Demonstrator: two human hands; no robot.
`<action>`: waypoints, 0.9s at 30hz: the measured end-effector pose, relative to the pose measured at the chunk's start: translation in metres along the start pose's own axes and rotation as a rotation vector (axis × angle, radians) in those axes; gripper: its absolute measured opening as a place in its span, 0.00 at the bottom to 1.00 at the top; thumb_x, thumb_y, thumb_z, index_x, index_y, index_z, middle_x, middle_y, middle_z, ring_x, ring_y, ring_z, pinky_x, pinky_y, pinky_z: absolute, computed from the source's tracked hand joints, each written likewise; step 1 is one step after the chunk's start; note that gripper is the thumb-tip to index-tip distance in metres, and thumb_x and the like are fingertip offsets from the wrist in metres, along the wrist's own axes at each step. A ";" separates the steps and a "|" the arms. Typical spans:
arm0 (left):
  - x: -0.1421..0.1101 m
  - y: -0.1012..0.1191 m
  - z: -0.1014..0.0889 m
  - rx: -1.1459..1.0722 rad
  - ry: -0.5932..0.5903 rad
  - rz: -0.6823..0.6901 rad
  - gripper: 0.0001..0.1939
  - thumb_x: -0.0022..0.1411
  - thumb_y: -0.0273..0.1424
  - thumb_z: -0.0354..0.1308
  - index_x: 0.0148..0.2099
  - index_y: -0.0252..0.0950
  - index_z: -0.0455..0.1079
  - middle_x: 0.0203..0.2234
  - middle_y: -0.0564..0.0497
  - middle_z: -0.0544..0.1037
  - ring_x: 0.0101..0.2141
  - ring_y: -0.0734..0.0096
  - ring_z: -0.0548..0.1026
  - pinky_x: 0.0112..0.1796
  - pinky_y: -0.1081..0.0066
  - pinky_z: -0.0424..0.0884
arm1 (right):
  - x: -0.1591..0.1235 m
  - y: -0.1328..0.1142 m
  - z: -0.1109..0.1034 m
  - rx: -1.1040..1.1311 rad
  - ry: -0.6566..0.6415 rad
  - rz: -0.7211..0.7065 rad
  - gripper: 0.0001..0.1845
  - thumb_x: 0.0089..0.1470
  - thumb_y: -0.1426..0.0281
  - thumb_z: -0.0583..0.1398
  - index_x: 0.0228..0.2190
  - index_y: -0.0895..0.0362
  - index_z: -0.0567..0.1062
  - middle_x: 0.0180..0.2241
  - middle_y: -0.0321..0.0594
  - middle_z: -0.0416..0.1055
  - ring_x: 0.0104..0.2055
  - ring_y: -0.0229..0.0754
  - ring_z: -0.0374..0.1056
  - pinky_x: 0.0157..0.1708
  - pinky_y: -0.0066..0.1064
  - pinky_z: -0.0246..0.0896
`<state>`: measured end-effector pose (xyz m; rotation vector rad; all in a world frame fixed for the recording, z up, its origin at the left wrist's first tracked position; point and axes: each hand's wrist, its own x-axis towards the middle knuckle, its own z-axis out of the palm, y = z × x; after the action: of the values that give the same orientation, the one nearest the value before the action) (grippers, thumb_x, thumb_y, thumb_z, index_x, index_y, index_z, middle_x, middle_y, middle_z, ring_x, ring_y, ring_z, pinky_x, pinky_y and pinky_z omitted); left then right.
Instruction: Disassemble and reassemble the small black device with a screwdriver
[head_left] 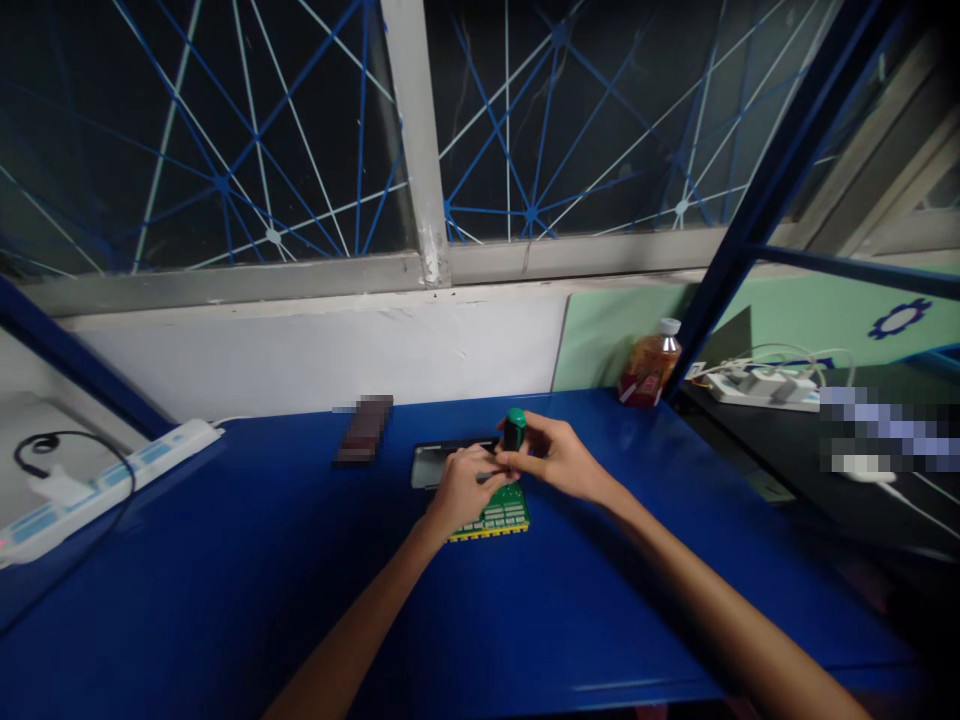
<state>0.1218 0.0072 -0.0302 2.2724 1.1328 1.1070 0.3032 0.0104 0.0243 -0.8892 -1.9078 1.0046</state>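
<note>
My right hand (559, 458) grips a screwdriver (515, 430) with a green and black handle. It stands upright, its lower end over a green circuit board (510, 510). The board has rows of silver parts and a yellow near edge, and lies on the blue table. My left hand (466, 488) rests over the board's left part, its fingers bent together toward the screwdriver's lower end; what they pinch is hidden. Just behind the board lies a shallow dark-rimmed case (429, 467) with a grey inside, partly covered by my left hand.
A dark, blurred flat object (364, 432) lies at the table's back left. On the left edge is a white power strip (112, 490) with a black cable. A drink bottle (651, 365) stands at the back right. Beyond a blue post (712, 300), another power strip (765, 388) sits on a black table.
</note>
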 end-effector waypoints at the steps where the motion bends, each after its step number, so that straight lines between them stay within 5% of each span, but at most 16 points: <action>1: 0.000 0.000 0.000 -0.002 0.002 -0.004 0.04 0.58 0.27 0.63 0.33 0.40 0.79 0.30 0.52 0.80 0.34 0.67 0.76 0.37 0.68 0.68 | 0.000 0.000 0.001 -0.020 0.006 -0.005 0.17 0.50 0.60 0.64 0.39 0.56 0.71 0.27 0.36 0.72 0.24 0.36 0.66 0.22 0.29 0.61; 8: -0.002 0.003 -0.001 -0.009 -0.088 0.003 0.07 0.59 0.25 0.61 0.37 0.41 0.78 0.36 0.52 0.79 0.40 0.65 0.75 0.43 0.66 0.68 | -0.001 0.007 0.004 0.001 0.010 0.040 0.20 0.52 0.60 0.63 0.45 0.57 0.70 0.21 0.33 0.70 0.21 0.37 0.65 0.20 0.29 0.59; 20: -0.002 0.000 0.005 0.051 0.002 -0.012 0.02 0.56 0.30 0.64 0.34 0.40 0.78 0.32 0.50 0.79 0.38 0.64 0.75 0.40 0.66 0.69 | -0.001 0.006 0.005 -0.055 0.046 0.060 0.19 0.51 0.58 0.63 0.40 0.58 0.72 0.24 0.35 0.69 0.23 0.35 0.63 0.22 0.29 0.59; 27: -0.003 0.008 -0.002 0.038 -0.124 0.003 0.08 0.62 0.27 0.57 0.38 0.42 0.77 0.36 0.52 0.79 0.43 0.64 0.74 0.43 0.66 0.67 | 0.000 0.012 0.006 -0.017 0.038 0.051 0.19 0.52 0.58 0.63 0.41 0.57 0.72 0.24 0.35 0.70 0.25 0.37 0.65 0.23 0.30 0.60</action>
<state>0.1234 0.0006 -0.0258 2.3367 1.1102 0.9383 0.3006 0.0141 0.0119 -0.9646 -1.8721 0.9961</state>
